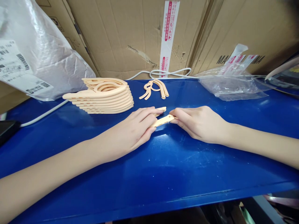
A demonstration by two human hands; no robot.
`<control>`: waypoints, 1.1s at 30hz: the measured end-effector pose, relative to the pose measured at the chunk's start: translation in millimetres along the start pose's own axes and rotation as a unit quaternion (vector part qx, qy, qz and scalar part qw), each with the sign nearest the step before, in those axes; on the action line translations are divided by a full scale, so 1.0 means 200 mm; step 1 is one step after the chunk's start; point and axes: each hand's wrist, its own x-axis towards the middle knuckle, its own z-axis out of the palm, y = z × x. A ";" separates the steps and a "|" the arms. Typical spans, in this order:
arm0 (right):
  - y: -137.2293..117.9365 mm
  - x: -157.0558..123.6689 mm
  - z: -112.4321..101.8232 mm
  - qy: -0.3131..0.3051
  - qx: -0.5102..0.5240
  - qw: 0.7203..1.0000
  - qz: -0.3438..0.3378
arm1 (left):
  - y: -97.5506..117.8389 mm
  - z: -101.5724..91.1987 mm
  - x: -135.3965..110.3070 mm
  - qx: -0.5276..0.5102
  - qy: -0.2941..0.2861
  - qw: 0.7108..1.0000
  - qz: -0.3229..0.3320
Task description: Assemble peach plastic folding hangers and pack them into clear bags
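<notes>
My left hand (137, 129) is closed around a cream plastic folding hanger (165, 120), its fingers covering much of it. Two arms of the hanger stick out past the fingertips, and the nearer one has a small round hole at its end. With thumb and fingers pinched, my right hand (198, 123) grips the tip of that nearer arm. Beyond my left hand sits a neat stack of matching folded hangers (105, 99). Behind both hands lie some loose cream hanger parts (161, 88), curved and slim.
The blue table (182, 180) ends at a front edge close to me. Cardboard boxes (121, 37) stand along the back, with a white cable (140, 73) before them. A wrapped parcel (46, 56) leans at left; clear plastic bags (233, 85) lie at right. A dark device (8, 130) is at far left.
</notes>
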 end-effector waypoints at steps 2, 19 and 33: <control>0.00 0.00 -0.01 0.006 -0.034 0.999 -0.013 | 0.00 -0.01 0.00 -0.007 -0.003 1.000 -0.002; 0.00 0.01 -0.01 0.069 -0.065 0.994 -0.048 | 0.00 -0.02 -0.01 -0.022 -0.019 0.999 0.018; 0.01 0.00 0.00 0.051 0.140 0.989 0.015 | 0.00 -0.03 -0.01 -0.031 -0.024 0.999 0.024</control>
